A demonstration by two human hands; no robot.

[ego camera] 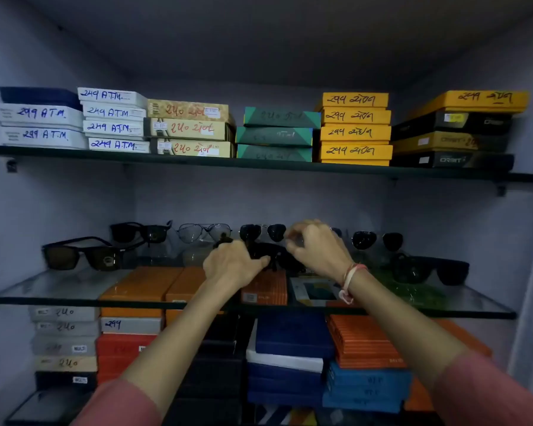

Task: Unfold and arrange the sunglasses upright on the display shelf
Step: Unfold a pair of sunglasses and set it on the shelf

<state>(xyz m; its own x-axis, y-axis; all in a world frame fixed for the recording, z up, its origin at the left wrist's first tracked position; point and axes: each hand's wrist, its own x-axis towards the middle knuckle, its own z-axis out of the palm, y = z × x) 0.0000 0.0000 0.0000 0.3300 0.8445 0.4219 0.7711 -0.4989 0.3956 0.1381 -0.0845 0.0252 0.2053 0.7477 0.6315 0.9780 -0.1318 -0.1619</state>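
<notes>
Glossy black sunglasses (266, 255) between both hands, above glass shelf (59, 287).

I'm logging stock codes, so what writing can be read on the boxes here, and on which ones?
"ATM" after blue handwritten digits: white boxes, top shelf left.
"ORBIT": black box, top shelf right.
Red handwriting, digits unclear: beige boxes.
Black handwriting, not legible: yellow boxes.
Faint marks, unreadable: green boxes.
Handwritten digits, uncertain: grey boxes, lower left.

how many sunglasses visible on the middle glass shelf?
7. Front left, back left, clear aviators, dark aviators, back right, front right, one in the hands. More may hide behind the hands.
</notes>
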